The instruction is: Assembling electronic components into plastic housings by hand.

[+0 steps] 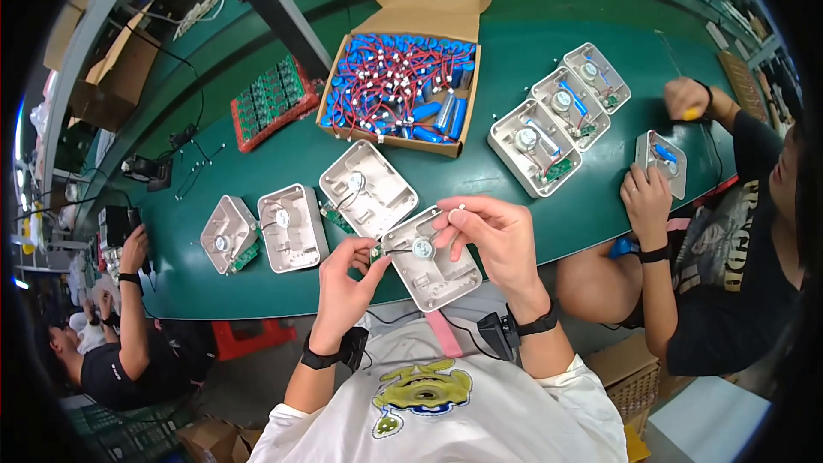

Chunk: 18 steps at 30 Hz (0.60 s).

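A light grey plastic housing (441,279) lies open in front of me at the table's near edge, with a round silver speaker (423,248) inside. Dark wires run from the speaker to a small green circuit board (375,254). My left hand (345,290) is closed on that board, thumb and finger pinching it at the housing's left side. Over the right side of the housing, my right hand (495,238) pinches a small white piece (461,207) at its fingertips; its exact kind is too small to tell. Another open housing (386,184) touches the far edge of mine.
Two more housings (291,240) stand to the left. Beyond is a cardboard box (343,127) of blue batteries with red wires, beside stacked green circuit boards (273,103). Several housings with batteries (538,141) sit at the right, near a co-worker's hands (647,201). Another person works far left.
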Each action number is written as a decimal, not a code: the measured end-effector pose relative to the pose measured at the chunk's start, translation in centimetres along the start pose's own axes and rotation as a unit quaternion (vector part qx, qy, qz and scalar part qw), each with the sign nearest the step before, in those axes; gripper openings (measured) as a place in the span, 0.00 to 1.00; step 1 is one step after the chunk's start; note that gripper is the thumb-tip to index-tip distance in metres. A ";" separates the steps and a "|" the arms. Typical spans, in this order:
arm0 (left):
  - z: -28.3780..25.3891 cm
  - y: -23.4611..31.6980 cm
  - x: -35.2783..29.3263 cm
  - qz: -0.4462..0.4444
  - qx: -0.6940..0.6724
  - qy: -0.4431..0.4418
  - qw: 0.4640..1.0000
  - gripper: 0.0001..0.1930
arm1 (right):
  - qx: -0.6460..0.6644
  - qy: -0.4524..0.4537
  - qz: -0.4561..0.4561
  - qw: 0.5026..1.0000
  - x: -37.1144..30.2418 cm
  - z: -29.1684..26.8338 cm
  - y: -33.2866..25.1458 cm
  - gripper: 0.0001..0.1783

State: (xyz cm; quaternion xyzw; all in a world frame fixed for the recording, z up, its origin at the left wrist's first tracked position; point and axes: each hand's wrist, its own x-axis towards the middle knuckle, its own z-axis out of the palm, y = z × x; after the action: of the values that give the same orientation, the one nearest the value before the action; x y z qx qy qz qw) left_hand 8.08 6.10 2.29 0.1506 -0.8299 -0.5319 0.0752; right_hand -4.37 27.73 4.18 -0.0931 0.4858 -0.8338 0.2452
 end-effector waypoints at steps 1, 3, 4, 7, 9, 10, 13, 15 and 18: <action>0.2 -0.1 -0.1 -0.006 -0.006 0.000 1.000 0.14 | -0.005 -0.001 -0.002 1.000 0.1 0.3 0.0 0.11; 0.4 -0.2 -0.5 -0.011 -0.014 -0.003 1.000 0.15 | -0.014 -0.006 -0.004 1.000 0.0 0.8 -0.2 0.12; 0.5 -0.4 -0.6 -0.015 -0.017 0.000 1.000 0.15 | -0.019 -0.009 0.004 1.000 0.1 1.0 -0.4 0.12; 0.8 -0.5 -0.7 0.004 -0.032 0.015 0.999 0.15 | -0.053 -0.039 0.047 0.997 -0.4 1.6 -1.3 0.12; 1.3 -0.7 -0.9 0.008 -0.039 0.028 0.999 0.15 | -0.164 -0.051 0.035 0.984 -0.9 2.4 -1.3 0.11; 1.6 -0.9 -1.0 0.015 -0.046 0.037 0.998 0.15 | -0.269 -0.059 0.009 0.961 -1.1 2.8 -1.2 0.10; 2.5 -1.1 -1.6 0.026 -0.059 0.049 0.997 0.16 | -0.408 -0.066 -0.049 0.909 -1.7 3.4 0.3 0.08; 2.9 -1.4 -1.9 0.044 -0.063 0.080 0.994 0.16 | -0.485 -0.059 -0.117 0.865 -1.5 3.9 1.4 0.06; 3.1 -1.5 -2.0 0.049 -0.067 0.099 0.992 0.17 | -0.499 -0.059 -0.070 0.861 -1.3 4.6 1.8 0.04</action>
State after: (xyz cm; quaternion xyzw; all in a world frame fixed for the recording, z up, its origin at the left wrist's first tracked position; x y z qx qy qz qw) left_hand 9.32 8.83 -0.36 0.1568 -0.7870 -0.5647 0.1930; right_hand -0.87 24.16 5.13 -0.2860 0.8139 -0.4875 0.1347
